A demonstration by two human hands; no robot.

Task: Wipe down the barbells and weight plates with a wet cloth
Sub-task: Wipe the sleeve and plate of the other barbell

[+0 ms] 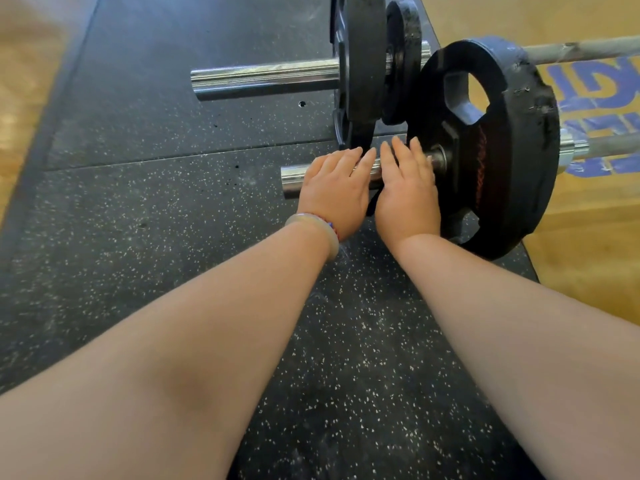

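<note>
A near barbell's chrome sleeve [292, 180] sticks out to the left of a worn black weight plate [502, 150] standing on the mat. My left hand [332, 188] and my right hand [405, 192] lie side by side over that sleeve, fingers stretched forward and thumbs hidden. A small dark piece [372, 204] shows between the palms; I cannot tell what it is. No cloth is plainly visible. Behind lies a second barbell sleeve [263, 77] carrying a large black plate [367, 57] and a smaller one [403, 60].
Everything rests on a black speckled rubber mat [173, 237]. Wooden floor with blue lettering [595, 98] lies to the right, and more wood at the far left. The bar shafts [588, 51] run off to the right. A bracelet [311, 225] circles my left wrist.
</note>
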